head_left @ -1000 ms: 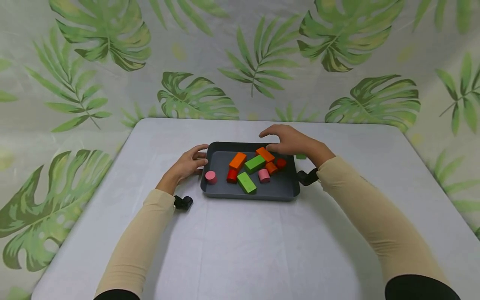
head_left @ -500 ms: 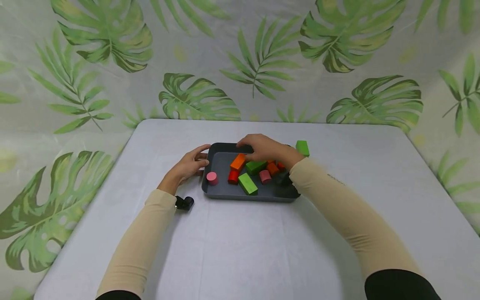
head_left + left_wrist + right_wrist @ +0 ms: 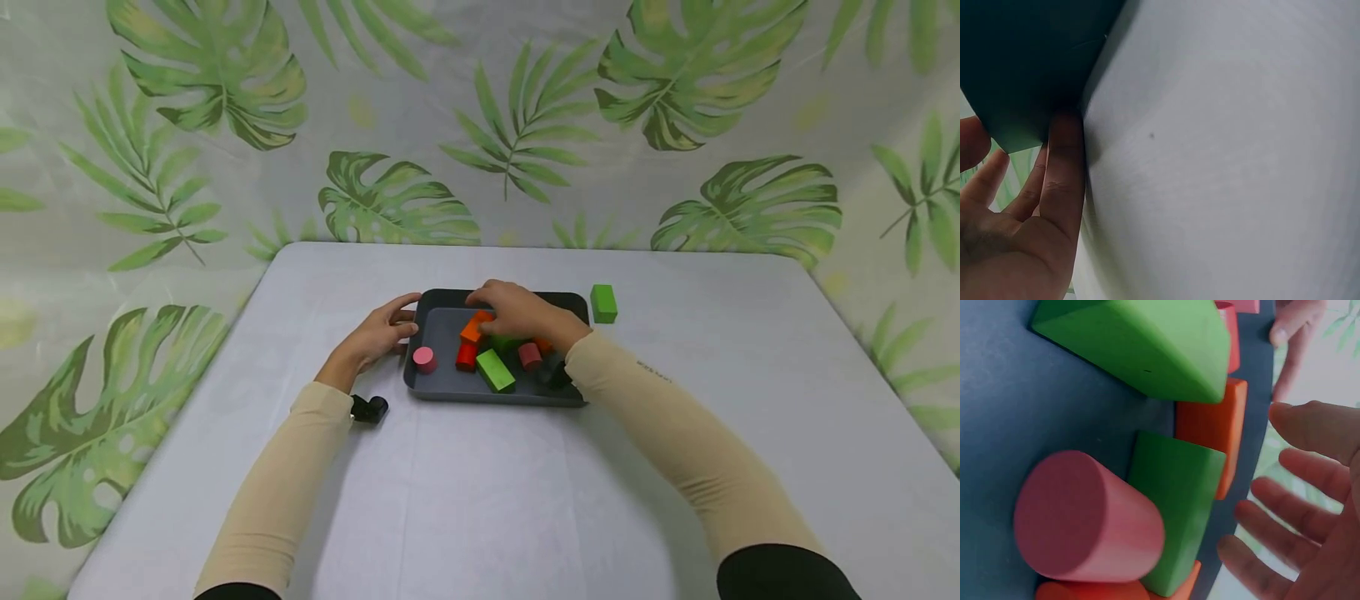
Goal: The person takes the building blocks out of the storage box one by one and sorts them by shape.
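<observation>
Two bare hands work at a dark gray tray (image 3: pixel 448 382): the left hand (image 3: pixel 377 333), fingers extended, touches its left end; the right hand (image 3: pixel 517 312), fingers parted and holding nothing, hovers apparently just above an orange block (image 3: pixel 472 328). Inside too lie a green block (image 3: pixel 496 371) and a pink cylinder (image 3: pixel 424 360); another green block (image 3: pixel 603 304) stands outside.

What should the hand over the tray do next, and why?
Probably the right hand should lower a little and pinch the orange block beside it: it looks open, holds nothing, and that block seems nearest. The left hand touches the tray, which may help keep it steady.
</observation>
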Available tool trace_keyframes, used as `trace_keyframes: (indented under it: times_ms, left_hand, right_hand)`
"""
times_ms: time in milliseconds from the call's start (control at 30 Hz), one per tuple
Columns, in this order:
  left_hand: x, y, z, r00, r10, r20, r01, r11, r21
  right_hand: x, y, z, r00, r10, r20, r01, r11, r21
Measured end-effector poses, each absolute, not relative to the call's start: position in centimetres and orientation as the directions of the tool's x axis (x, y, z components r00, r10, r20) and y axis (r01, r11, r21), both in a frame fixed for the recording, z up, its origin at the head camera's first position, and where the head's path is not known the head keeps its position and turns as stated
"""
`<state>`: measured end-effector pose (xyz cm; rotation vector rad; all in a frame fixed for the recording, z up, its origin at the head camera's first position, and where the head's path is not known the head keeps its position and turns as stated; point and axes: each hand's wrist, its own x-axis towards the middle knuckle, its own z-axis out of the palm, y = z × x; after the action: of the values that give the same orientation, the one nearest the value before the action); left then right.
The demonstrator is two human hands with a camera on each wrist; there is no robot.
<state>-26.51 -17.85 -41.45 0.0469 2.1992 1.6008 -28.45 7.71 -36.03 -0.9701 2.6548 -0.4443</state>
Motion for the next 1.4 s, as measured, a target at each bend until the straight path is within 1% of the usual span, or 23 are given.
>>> trace_keyframes:
  times_ms: [200,333,500,800,967,1133,1400]
  left_hand:
    - [-26.6,-17.9,-41.5,-0.912,0.265,-0.314,-0.217,0.338,0.916]
    - [-26.7,-17.9,-41.6,-0.912,0.263,-0.315,-0.218,0.339,0.915]
    - [-26.5,-17.8,-41.7,-0.912,0.263,-0.314,-0.216,0.341,0.915]
    - [-26.5,-17.8,-41.6,-0.916,0.257,-0.309,-0.210,0.350,0.913]
    - [-26.5,-17.8,-41.8,-0.913,0.267,-0.307,-0.202,0.358,0.912]
    - [-26.5,-17.8,-41.8,-0.916,0.256,-0.308,-0.200,0.373,0.906]
    - [-26.5,-17.8,-41.8,-0.917,0.258,-0.303,-0.199,0.363,0.910]
  right_hand:
    - [-28.5,7.1,-36.8,-0.765,-0.618,-0.180,-0.548,0.772,-0.323]
    - [-28.8,6.7,-37.3,-0.759,-0.625,-0.185,-0.555,0.768,-0.319]
    - [-28.9,6.5,-37.5,-0.743,-0.638,-0.204,-0.560,0.759,-0.334]
    - [-28.9,6.5,-37.8,-0.734,-0.638,-0.232,-0.522,0.749,-0.408]
    - [-29.0,6.7,-38.3,-0.745,-0.629,-0.221,-0.522,0.756,-0.394]
    - [-29.1,6.8,-38.2,-0.748,-0.628,-0.216,-0.514,0.753,-0.411]
    - [-29.2,6.7,-37.4,-0.751,-0.612,-0.247,-0.489,0.768,-0.414]
